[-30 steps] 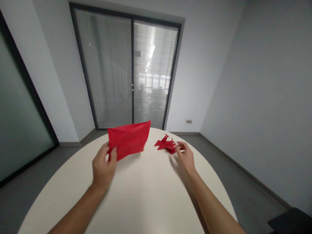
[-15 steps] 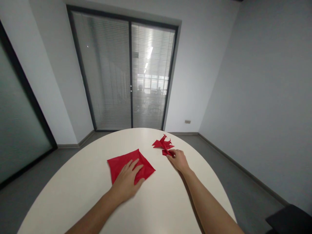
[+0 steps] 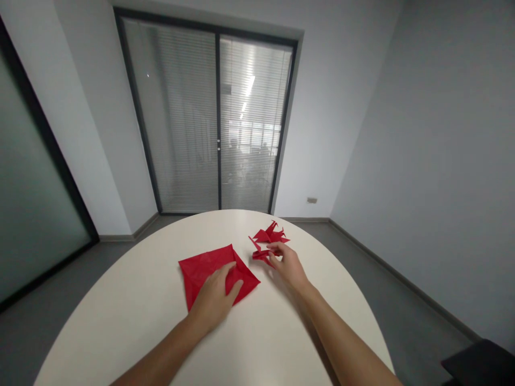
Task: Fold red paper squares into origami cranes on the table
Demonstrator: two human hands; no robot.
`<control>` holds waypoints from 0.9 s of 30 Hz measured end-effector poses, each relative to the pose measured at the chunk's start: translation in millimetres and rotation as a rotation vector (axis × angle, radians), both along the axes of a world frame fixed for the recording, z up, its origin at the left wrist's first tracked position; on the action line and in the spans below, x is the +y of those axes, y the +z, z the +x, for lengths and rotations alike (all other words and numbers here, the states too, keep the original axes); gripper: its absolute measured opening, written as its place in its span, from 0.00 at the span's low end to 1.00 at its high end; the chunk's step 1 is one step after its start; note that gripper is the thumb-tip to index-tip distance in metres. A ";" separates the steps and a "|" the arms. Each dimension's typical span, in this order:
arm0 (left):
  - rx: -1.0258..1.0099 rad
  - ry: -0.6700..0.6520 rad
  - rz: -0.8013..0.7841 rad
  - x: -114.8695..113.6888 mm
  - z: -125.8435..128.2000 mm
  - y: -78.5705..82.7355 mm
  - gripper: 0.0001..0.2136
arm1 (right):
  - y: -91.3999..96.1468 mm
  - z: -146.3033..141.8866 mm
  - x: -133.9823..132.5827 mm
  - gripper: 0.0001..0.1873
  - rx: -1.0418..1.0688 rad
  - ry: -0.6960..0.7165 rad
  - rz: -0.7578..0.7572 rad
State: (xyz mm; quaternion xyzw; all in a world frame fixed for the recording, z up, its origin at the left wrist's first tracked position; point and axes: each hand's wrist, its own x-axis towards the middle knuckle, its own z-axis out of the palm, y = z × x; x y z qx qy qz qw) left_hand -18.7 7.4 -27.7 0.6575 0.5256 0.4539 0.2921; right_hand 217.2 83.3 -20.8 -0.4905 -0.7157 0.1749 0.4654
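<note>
A creased red paper square [image 3: 209, 265] lies flat on the round white table [image 3: 137, 305]. My left hand [image 3: 215, 297] rests on its near corner with the fingers spread flat, open. My right hand [image 3: 286, 264] pinches a small folded red paper crane [image 3: 260, 254] and holds it just above the table, to the right of the square. Behind it, a few more folded red cranes [image 3: 271, 234] sit in a small heap on the table.
The table's far edge curves just beyond the cranes. Past it are grey floor, glass doors with blinds [image 3: 213, 123], a frosted glass wall on the left and a plain grey wall on the right. A dark object [image 3: 478, 364] shows at the bottom right corner.
My left hand has laid the raised red sheet flat on the table and pressed on it. My right hand has picked one crane from the heap and drawn it left toward the sheet.
</note>
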 end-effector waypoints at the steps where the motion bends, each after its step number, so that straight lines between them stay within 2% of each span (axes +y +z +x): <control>1: -0.072 -0.002 -0.017 0.3 0.8 -0.5 0.24 | 5.2 -8.4 -6.4 0.13 0.027 0.029 0.020; 4: -0.344 -0.036 -0.045 3.0 4.2 -1.3 0.27 | 18.4 -32.6 -25.8 0.13 0.100 0.135 0.053; 7: -0.561 -0.079 -0.066 6.7 6.3 3.5 0.26 | 25.4 -50.8 -41.8 0.12 0.122 0.238 0.046; 12: -0.623 -0.126 -0.086 9.1 3.7 12.6 0.18 | 28.1 -62.1 -54.8 0.11 0.157 0.329 0.056; 16: -0.733 -0.160 -0.196 6.4 2.7 11.0 0.18 | 28.9 -61.7 -57.3 0.08 0.166 0.340 0.108; 19: -0.803 -0.151 -0.216 4.1 3.3 9.9 0.18 | 27.8 -61.7 -57.6 0.11 0.156 0.405 0.131; 22: -0.852 -0.153 -0.226 3.7 3.7 10.0 0.19 | 25.7 -62.7 -57.4 0.15 0.119 0.363 0.191; 25: -0.877 -0.185 -0.232 2.8 4.3 10.2 0.19 | 26.0 -62.5 -57.3 0.26 0.096 0.224 0.266; 27: -0.918 -0.229 -0.241 1.0 5.2 9.7 0.19 | 28.0 -61.5 -57.4 0.31 0.085 0.216 0.270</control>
